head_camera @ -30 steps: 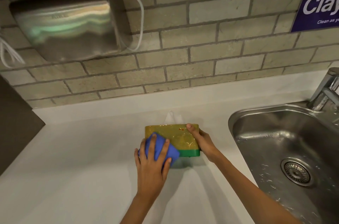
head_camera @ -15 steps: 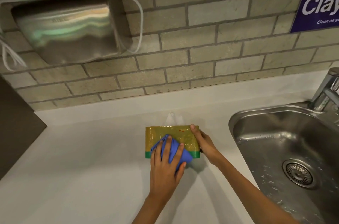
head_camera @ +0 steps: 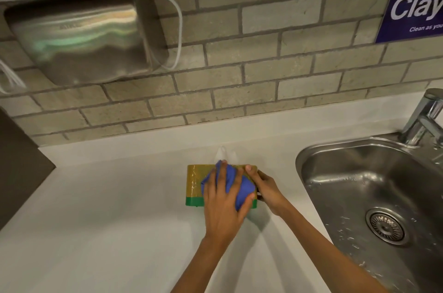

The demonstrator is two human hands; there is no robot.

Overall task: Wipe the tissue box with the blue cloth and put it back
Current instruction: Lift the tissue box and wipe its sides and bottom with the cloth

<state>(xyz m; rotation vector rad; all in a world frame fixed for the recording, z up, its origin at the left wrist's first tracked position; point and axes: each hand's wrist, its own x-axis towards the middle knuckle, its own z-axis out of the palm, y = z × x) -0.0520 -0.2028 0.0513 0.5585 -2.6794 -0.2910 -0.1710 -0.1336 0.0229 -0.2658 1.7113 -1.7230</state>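
Note:
The tissue box [head_camera: 194,183], yellow with a green band along its near edge, stands on the white counter [head_camera: 107,220] left of the sink. A white tissue [head_camera: 224,152] sticks up behind it. My left hand [head_camera: 221,206] presses the blue cloth [head_camera: 242,190] flat on the right part of the box's facing side, fingers spread over the cloth. My right hand [head_camera: 267,188] grips the box's right end, thumb on its top edge. The hands hide the right half of the box.
A steel sink [head_camera: 374,196] with a drain [head_camera: 386,226] lies to the right, its tap [head_camera: 425,117] at the back. A metal hand dryer [head_camera: 79,36] with a white cable hangs on the brick wall. A purple sign [head_camera: 417,5] is at the top right.
My left hand has slid the blue cloth from the box's left lower corner rightward and up across its face. My right hand has kept its hold on the right end.

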